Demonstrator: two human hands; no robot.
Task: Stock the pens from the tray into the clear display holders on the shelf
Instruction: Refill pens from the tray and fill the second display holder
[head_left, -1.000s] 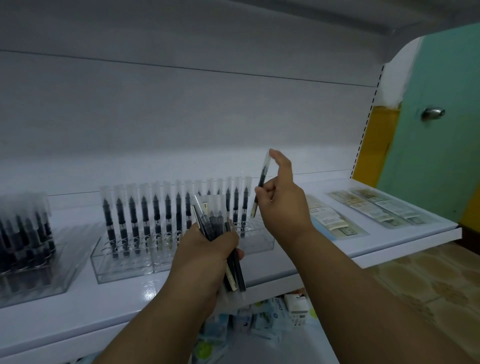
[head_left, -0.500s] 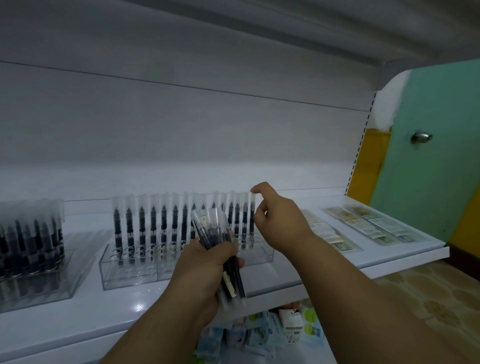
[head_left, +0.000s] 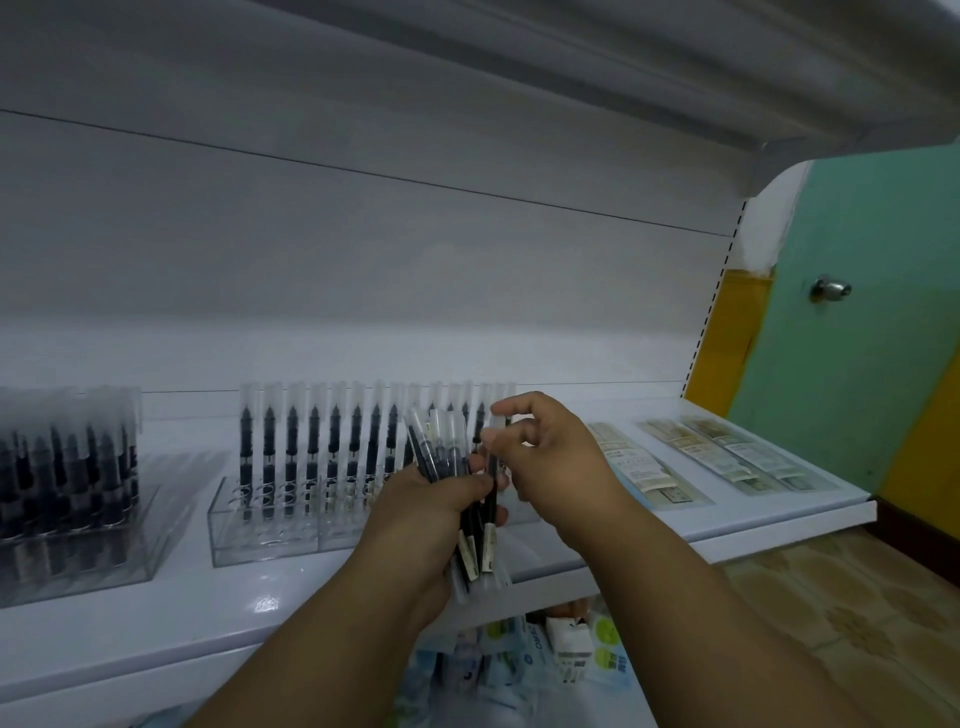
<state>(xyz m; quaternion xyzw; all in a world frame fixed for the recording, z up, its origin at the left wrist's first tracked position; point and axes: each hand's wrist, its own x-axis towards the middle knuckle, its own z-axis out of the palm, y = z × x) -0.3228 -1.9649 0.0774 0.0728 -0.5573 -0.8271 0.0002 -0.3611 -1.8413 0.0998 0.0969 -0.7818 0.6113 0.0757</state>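
Note:
My left hand (head_left: 431, 512) grips a bundle of pens (head_left: 441, 452) with black barrels and clear caps, held upright in front of the shelf. My right hand (head_left: 550, 457) pinches the clear cap of one pen (head_left: 490, 499) at the right side of that bundle. Behind both hands a clear display holder (head_left: 260, 535) stands on the white shelf (head_left: 182, 613), its back row filled with upright pens. A second clear holder (head_left: 78, 556) at far left is packed with pens. No tray is in view.
Flat packets in clear sleeves (head_left: 649, 473) lie on the shelf's right part. Packaged goods (head_left: 561, 644) sit on the level below. The shelf above (head_left: 571, 78) overhangs. A green door with a knob (head_left: 831, 289) stands at right, tiled floor beneath.
A second ago my right hand held a single pen above the holder's right end. It let go of it there, then came back to the bundle and took hold of another pen.

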